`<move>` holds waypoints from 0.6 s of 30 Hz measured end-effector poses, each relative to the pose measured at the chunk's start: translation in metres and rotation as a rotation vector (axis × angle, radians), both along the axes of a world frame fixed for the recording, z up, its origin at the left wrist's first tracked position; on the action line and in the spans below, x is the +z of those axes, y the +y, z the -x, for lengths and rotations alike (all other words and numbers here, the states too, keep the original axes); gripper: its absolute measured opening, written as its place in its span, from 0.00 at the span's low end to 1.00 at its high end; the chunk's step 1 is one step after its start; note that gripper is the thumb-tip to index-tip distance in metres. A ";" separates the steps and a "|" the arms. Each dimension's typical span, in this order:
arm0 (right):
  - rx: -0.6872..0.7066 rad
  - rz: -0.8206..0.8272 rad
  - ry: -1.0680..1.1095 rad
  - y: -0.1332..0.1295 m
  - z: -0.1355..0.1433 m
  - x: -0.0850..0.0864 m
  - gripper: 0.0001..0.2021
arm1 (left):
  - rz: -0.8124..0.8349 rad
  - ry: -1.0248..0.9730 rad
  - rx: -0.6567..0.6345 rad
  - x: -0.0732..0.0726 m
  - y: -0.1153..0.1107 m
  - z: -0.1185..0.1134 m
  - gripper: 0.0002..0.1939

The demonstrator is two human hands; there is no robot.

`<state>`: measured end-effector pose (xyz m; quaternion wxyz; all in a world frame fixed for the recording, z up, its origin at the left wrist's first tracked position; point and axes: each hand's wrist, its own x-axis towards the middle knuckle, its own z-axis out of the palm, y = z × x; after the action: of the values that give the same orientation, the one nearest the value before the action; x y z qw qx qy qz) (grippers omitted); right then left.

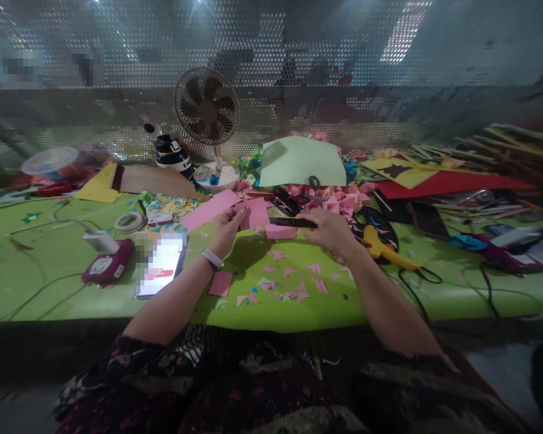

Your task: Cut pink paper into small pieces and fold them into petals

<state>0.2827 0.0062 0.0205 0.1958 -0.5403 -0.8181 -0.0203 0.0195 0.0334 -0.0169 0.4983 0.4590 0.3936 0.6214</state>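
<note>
My left hand (227, 232), with a white band on its wrist, pinches pink paper (256, 213) between thumb and fingers. A longer pink strip (212, 207) extends to the left behind that hand. My right hand (330, 230) is closed around a slim black tool with a yellow edge, which looks like a utility knife (293, 222). Its tip points left, close to the paper's right edge. Below that tip lies another pink piece (280, 232). A small pink square (220, 283) rests near my left wrist, and pink scraps (301, 286) are scattered in front of me.
Left of my hands lie a phone (165, 265), a purple power block (108, 263) and a tape roll (130, 222). A fan (207, 111) stands behind. Pink paper flowers (344, 199), a pale green sheet (301, 161) and a yellow glue gun (384, 248) are at the back and right.
</note>
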 end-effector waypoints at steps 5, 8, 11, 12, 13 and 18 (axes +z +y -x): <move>0.048 -0.016 0.006 0.001 0.004 -0.005 0.20 | -0.023 0.025 -0.001 -0.001 -0.001 -0.001 0.22; 0.083 -0.002 0.030 0.001 0.004 -0.005 0.19 | -0.039 0.019 0.003 -0.002 -0.001 -0.002 0.23; 0.073 0.009 0.030 0.001 0.004 -0.004 0.20 | -0.040 -0.016 0.004 -0.002 -0.001 -0.002 0.24; 0.059 0.008 0.024 0.000 0.004 -0.004 0.20 | -0.035 -0.029 0.008 -0.002 -0.001 -0.002 0.24; 0.045 0.008 0.020 0.000 0.005 -0.004 0.20 | -0.028 -0.040 0.012 -0.001 -0.001 -0.002 0.24; 0.070 0.044 0.040 -0.004 0.010 -0.002 0.21 | -0.020 -0.046 0.025 0.000 -0.003 -0.003 0.23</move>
<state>0.2722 0.0023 0.0187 0.2007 -0.5159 -0.8326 0.0153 0.0222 0.0307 -0.0169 0.4948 0.4447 0.3814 0.6418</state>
